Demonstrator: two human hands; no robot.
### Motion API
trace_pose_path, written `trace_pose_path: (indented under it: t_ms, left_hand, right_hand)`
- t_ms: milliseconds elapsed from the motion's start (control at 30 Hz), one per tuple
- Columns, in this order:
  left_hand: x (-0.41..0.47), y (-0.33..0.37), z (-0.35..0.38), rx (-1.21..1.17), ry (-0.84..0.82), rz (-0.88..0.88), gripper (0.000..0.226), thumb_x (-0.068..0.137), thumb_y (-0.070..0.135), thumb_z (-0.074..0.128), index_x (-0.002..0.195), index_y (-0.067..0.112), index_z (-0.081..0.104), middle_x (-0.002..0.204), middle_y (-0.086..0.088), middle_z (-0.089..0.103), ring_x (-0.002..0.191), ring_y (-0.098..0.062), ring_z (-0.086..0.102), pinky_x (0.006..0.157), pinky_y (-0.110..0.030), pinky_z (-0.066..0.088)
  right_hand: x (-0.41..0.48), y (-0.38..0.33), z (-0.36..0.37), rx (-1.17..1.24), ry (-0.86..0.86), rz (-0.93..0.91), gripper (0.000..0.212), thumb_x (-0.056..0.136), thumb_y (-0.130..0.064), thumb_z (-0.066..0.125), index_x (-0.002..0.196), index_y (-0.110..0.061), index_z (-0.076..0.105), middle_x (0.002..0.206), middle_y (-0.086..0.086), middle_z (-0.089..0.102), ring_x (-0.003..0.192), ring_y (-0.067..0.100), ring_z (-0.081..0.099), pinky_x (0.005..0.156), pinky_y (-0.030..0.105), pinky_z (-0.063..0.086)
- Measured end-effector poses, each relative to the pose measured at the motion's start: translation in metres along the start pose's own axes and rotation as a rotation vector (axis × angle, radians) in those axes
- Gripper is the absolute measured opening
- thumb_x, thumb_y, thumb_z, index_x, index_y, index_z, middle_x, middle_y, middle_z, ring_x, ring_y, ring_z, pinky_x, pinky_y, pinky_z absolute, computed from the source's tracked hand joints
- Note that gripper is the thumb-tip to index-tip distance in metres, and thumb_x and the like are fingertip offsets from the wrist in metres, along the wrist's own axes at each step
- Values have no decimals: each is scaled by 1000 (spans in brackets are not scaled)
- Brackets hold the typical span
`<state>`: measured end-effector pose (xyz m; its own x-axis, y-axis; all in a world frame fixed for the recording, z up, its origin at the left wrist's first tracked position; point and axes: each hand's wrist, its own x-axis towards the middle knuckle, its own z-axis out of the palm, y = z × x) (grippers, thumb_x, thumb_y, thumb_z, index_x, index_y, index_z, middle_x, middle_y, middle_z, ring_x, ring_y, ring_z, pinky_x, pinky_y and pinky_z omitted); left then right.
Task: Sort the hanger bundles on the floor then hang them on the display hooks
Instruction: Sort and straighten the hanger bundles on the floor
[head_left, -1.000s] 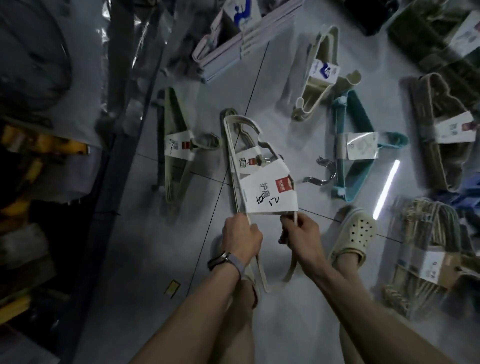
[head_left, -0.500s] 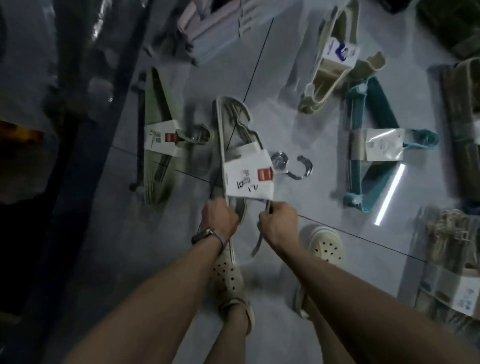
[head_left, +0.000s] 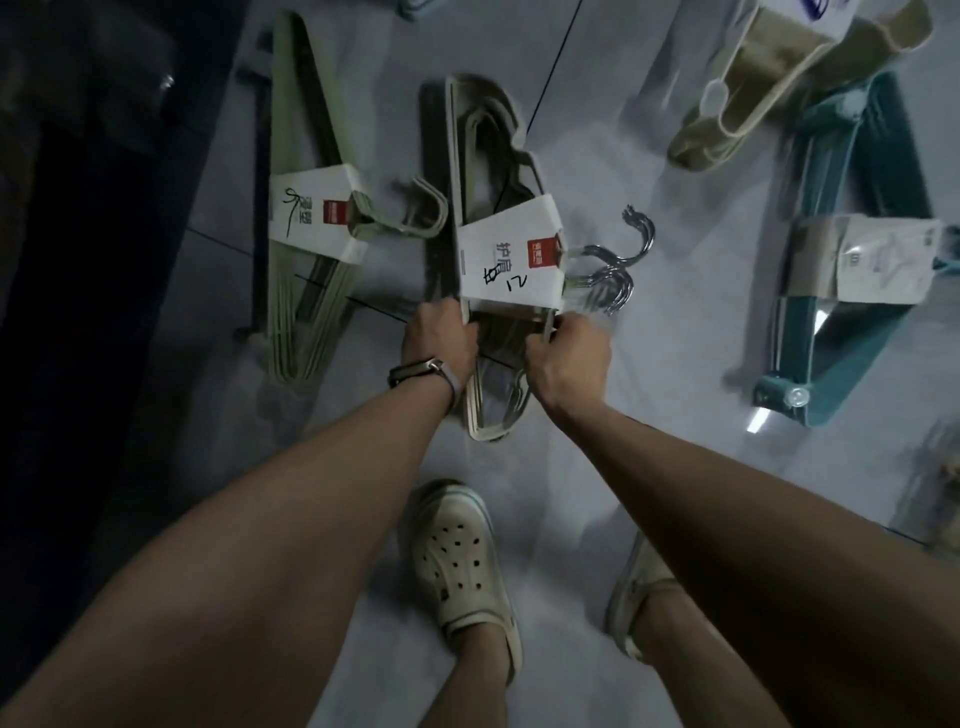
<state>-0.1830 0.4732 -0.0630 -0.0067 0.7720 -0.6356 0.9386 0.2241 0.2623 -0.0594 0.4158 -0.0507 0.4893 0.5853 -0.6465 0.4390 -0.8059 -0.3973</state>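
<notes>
1. Beige bundle (head_left: 748, 98), upper right: top cut by the frame edge; its label only partly in view, print unreadable.
2. Teal bundle (head_left: 852, 249), right: label (head_left: 862, 260) runs off the right edge; text too small to read.
3. Steel hooks (head_left: 608, 270) of the white bundle (head_left: 483, 171): smeared by motion, count unclear.
4. Left hand (head_left: 439, 338) and right hand (head_left: 569, 353): fingers curl under the bundle's frame, tips hidden.
5. Left side: dark, contents unreadable.
6. Floor (head_left: 597, 156), lower-right edge: a blurred shape, cut off, not identifiable.
7. Green bundle (head_left: 306, 218): small print on its label illegible.
8. Right shoe (head_left: 639, 592): partly behind the forearm.
</notes>
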Motion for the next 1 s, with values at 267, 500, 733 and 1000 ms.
trace_pose_path:
  t_ms: [267, 500, 733, 1000]
  left_hand:
    - [3, -37, -39, -222, -188, -68, 26, 87, 33, 69, 70, 15, 73, 74, -7, 70, 75, -28, 66, 76, -32, 58]
    - [9, -104, -113, -192, 177, -270, 23, 94, 9, 54, 103, 8, 75, 107, -20, 72, 98, -40, 67, 71, -31, 45]
    - [65, -166, -107, -110, -2, -306, 45, 96, 20, 60, 136, 1, 53, 129, -22, 59, 120, -42, 58, 91, -38, 47]
    - [62, -165, -97, 64, -70, -130, 19, 93, 21, 66, 97, 3, 70, 99, -19, 70, 85, -36, 67, 71, -36, 55]
  right_hand:
    - [-10, -20, -18, -201, -109, 112, 31, 93, -35, 54, 98, -7, 65, 93, 13, 69, 82, 33, 67, 78, 47, 62]
    - [-47, -57, -13, -442, -96, -127, 23, 101, -35, 44, 93, -15, 52, 89, 9, 66, 78, 30, 62, 72, 39, 51]
    - [-46, -110, 70, -287, -368, -295, 37, 98, -40, 47, 110, -11, 67, 106, 17, 71, 90, 36, 69, 82, 48, 61]
    - [-34, -140, 126, -22, -547, -155, 37, 103, -40, 56, 118, -8, 68, 117, 17, 69, 102, 32, 66, 77, 37, 56]
